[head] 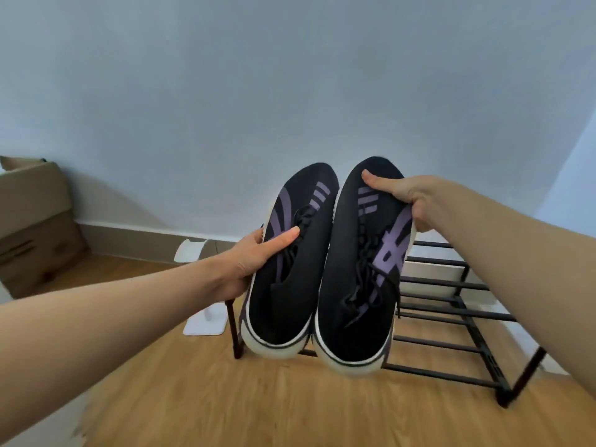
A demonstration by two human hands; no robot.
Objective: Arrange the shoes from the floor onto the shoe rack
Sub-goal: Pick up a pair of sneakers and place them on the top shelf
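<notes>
shoes held side by side above the rack point(451, 312): left hand point(248, 262) grips the left shoe point(287, 269), right hand point(406, 198) clasps the right shoe point(358, 279), toes pointing at the wall.

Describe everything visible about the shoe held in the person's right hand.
The right shoe is a black knit-looking sneaker with purple stripes and a purple side pattern, black laces hanging loose, and a thick white sole. It is held in the air, toe pointing away toward the wall, heel nearest the camera, above the black metal shoe rack. The right hand grips its toe end, thumb on top. It sits close beside the left shoe; whether they touch is unclear.
</notes>
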